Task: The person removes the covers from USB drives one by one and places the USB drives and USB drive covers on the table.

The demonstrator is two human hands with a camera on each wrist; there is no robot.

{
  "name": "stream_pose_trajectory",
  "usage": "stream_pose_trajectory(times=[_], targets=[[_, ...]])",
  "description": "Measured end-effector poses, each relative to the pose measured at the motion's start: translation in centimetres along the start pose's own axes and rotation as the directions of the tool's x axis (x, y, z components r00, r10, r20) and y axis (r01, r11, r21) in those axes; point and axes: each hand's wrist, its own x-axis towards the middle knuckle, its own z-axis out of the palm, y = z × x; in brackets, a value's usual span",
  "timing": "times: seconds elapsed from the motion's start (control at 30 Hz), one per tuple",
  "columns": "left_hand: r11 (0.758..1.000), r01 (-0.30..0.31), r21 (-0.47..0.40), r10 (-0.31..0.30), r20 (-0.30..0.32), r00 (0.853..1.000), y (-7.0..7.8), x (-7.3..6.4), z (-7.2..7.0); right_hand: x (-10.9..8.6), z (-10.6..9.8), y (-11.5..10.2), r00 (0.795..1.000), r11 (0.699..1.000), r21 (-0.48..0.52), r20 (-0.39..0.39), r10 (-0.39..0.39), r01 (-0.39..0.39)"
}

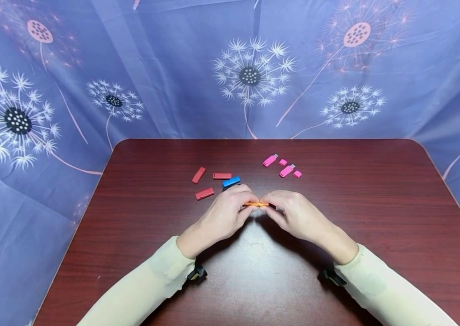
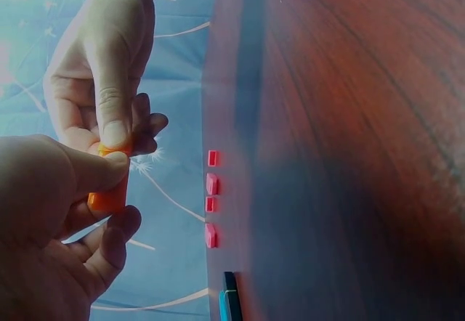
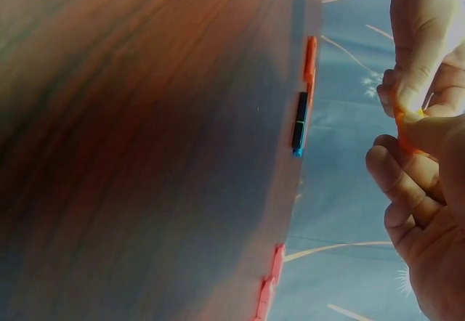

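Note:
An orange USB flash drive (image 1: 258,204) is held just above the table between both hands. My left hand (image 1: 225,213) pinches one end between thumb and fingers. The other end is pinched by my right hand (image 1: 301,215). In the left wrist view the orange body (image 2: 109,199) shows between the two thumbs, whose tips lie close together. Only a sliver of the orange drive (image 3: 407,138) appears in the right wrist view; fingers hide most of it. Behind the left hand lie a blue flash drive (image 1: 231,182) and a black one (image 3: 300,121), the latter mostly covered in the head view.
Three red flash drives (image 1: 222,176) lie left of the blue one. At the back, right of centre, two pink flash drives (image 1: 287,170) lie with metal plugs bare, each beside a small pink cap (image 1: 297,174). A patterned blue cloth (image 1: 181,90) hangs behind the brown table (image 1: 376,181).

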Motion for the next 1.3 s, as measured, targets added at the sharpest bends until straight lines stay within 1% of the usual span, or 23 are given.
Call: stream_pose_trajectory(times=[0.37, 0.67, 0.97, 1.1, 1.3], targets=[[1.000, 0.020, 0.000, -0.020, 0.012, 1.000, 0.2, -0.2, 0.2, -0.3, 0.0, -0.2, 1.000, 1.000, 0.001, 0.023, 0.009, -0.009], [1.000, 0.021, 0.004, -0.021, 0.019, 1.000, 0.1, -0.3, 0.4, -0.6, -0.2, -0.3, 0.999, 1.000, -0.005, 0.045, 0.030, -0.030], [1.000, 0.021, -0.005, -0.021, 0.023, 1.000, 0.2, -0.5, 0.5, -0.7, -0.2, -0.3, 0.998, 0.999, 0.010, 0.045, 0.036, -0.037], [0.999, 0.030, -0.012, -0.030, 0.028, 0.999, 0.3, -0.4, 0.5, -0.8, -0.4, -0.2, 0.998, 0.999, 0.012, 0.047, 0.038, -0.039], [0.998, 0.058, -0.030, -0.057, 0.033, 0.998, 0.5, -0.3, 0.6, -0.9, -1.1, -0.1, 0.997, 0.999, 0.006, 0.048, 0.052, -0.053]])
